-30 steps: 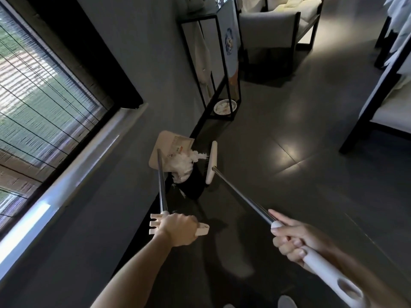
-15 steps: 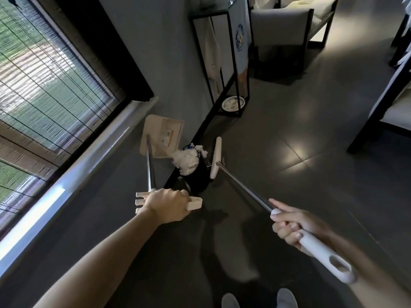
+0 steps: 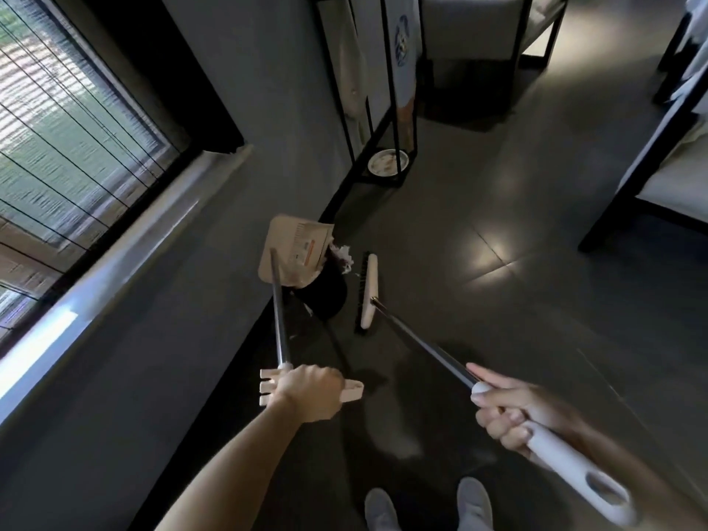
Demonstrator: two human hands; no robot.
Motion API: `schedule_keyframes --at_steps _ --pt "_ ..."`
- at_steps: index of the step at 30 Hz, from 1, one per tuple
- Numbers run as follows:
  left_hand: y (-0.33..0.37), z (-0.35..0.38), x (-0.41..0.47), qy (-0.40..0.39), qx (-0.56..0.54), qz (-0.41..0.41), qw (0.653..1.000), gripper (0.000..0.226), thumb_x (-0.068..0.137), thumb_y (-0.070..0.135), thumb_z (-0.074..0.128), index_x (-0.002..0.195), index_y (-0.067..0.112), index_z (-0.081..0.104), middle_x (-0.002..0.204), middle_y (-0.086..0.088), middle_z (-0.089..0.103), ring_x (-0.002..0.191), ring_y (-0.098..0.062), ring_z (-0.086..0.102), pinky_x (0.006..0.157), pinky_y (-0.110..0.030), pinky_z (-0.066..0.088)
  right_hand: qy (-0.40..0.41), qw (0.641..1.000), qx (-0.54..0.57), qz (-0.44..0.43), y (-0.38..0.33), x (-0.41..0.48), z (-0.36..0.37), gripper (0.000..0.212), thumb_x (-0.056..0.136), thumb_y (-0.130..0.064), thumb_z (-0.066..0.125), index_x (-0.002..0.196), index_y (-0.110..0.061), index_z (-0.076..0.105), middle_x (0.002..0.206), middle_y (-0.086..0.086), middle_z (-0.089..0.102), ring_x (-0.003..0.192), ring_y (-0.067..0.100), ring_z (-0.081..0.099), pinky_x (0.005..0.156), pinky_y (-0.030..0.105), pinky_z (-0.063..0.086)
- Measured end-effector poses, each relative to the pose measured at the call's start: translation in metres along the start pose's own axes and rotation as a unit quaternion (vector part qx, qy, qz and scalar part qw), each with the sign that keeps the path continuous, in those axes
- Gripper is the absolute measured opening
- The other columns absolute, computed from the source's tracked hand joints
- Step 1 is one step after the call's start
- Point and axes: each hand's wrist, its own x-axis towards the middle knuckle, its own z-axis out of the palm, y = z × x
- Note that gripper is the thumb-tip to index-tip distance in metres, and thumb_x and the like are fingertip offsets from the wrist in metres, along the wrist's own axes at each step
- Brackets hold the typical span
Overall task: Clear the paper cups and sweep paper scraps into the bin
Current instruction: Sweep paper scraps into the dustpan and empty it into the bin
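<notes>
My left hand (image 3: 308, 392) grips the comb-toothed top of a long dustpan handle. The beige dustpan (image 3: 293, 249) is tipped up over a black bin (image 3: 325, 291) by the wall. White paper scraps (image 3: 342, 254) show at the bin's rim, partly hidden by the pan. My right hand (image 3: 509, 410) grips the white handle of a broom. The broom head (image 3: 369, 289) stands on the floor just right of the bin, bristles facing it.
A grey wall and a window with blinds (image 3: 65, 120) run along the left. A black-framed stand (image 3: 377, 109) with a plate (image 3: 383, 162) at its base is behind the bin. Sofas (image 3: 479, 28) stand at the back and right. My feet (image 3: 429, 507) are at the bottom.
The dustpan has swung over the bin's mouth and now covers most of the white scraps. The broom head has dropped to the floor beside the bin.
</notes>
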Motion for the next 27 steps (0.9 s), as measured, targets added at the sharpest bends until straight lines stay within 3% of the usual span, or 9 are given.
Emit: schedule_keyframes --at_steps 4,8,13,14,18,21,23,27 --pt "-0.034 -0.045 -0.012 0.085 0.05 0.01 0.995 0.039 0.093 0.043 0.044 0.12 0.017 0.053 0.109 -0.004 0.067 0.099 -0.026 0.066 0.069 -0.034 0.04 -0.004 1.0 0.003 -0.011 -0.007 0.0 0.014 0.062 0.076 0.005 0.053 0.131 -0.023 0.049 0.056 0.002 0.033 0.03 0.003 0.035 0.025 0.013 0.03" --pt "-0.05 -0.065 -0.034 0.129 0.075 -0.009 0.989 0.04 0.093 0.047 0.042 0.117 0.016 0.052 0.102 -0.004 0.069 0.093 -0.028 0.068 0.065 -0.035 0.041 -0.029 1.0 -0.011 -0.006 -0.021 -0.002 0.027 0.078 0.076 0.001 0.052 0.147 -0.023 0.03 0.053 0.0 0.032 0.03 0.002 0.036 0.025 0.013 0.031" --pt "-0.061 -0.063 -0.052 0.162 0.134 -0.021 0.977 0.041 0.094 0.05 0.038 0.11 0.016 0.054 0.093 -0.001 0.07 0.085 -0.028 0.069 0.065 -0.037 0.035 -0.045 0.998 -0.025 -0.018 -0.035 -0.003 0.029 0.088 0.074 -0.002 0.054 0.151 -0.028 0.023 0.053 -0.002 0.03 0.031 0.001 0.035 0.025 0.012 0.031" --pt "-0.062 -0.059 -0.054 0.154 0.14 -0.015 0.978 0.04 0.093 0.049 0.039 0.11 0.016 0.054 0.094 -0.001 0.07 0.086 -0.026 0.069 0.065 -0.036 0.034 -0.045 0.998 -0.025 -0.019 -0.036 -0.002 0.029 0.087 0.074 -0.002 0.054 0.151 -0.027 0.023 0.055 -0.002 0.03 0.031 0.001 0.035 0.025 0.011 0.031" --pt "-0.038 -0.026 -0.045 0.045 0.076 0.021 0.996 0.032 0.091 0.037 0.045 0.113 0.018 0.058 0.105 0.0 0.067 0.097 -0.024 0.066 0.069 -0.035 0.031 -0.038 0.999 -0.017 -0.026 -0.035 -0.002 0.019 0.062 0.075 -0.001 0.052 0.132 -0.026 0.051 0.056 0.002 0.034 0.03 0.001 0.034 0.024 0.012 0.03" --pt "-0.001 0.002 -0.03 -0.042 0.017 0.038 0.998 0.029 0.086 0.029 0.048 0.11 0.021 0.061 0.11 -0.001 0.066 0.103 -0.026 0.063 0.077 -0.039 0.036 -0.023 0.999 -0.021 -0.015 -0.03 -0.004 0.008 0.053 0.075 -0.001 0.051 0.122 -0.026 0.055 0.055 0.003 0.033 0.029 0.003 0.033 0.024 0.013 0.03" --pt "0.006 0.006 -0.024 -0.03 -0.022 0.021 0.999 0.029 0.085 0.03 0.047 0.109 0.021 0.06 0.111 -0.002 0.066 0.104 -0.027 0.063 0.082 -0.043 0.042 -0.014 1.0 -0.018 -0.015 -0.031 -0.004 0.005 0.052 0.075 0.0 0.051 0.12 -0.025 0.055 0.055 0.003 0.033 0.028 0.004 0.033 0.023 0.013 0.03" --pt "-0.034 -0.025 -0.025 0.077 0.006 -0.026 0.997 0.036 0.092 0.04 0.045 0.117 0.017 0.055 0.109 -0.005 0.067 0.099 -0.028 0.066 0.071 -0.036 0.044 -0.003 1.0 -0.02 -0.02 -0.032 -0.003 0.012 0.054 0.073 0.001 0.051 0.122 -0.022 0.052 0.052 0.001 0.034 0.029 0.002 0.035 0.025 0.012 0.03"
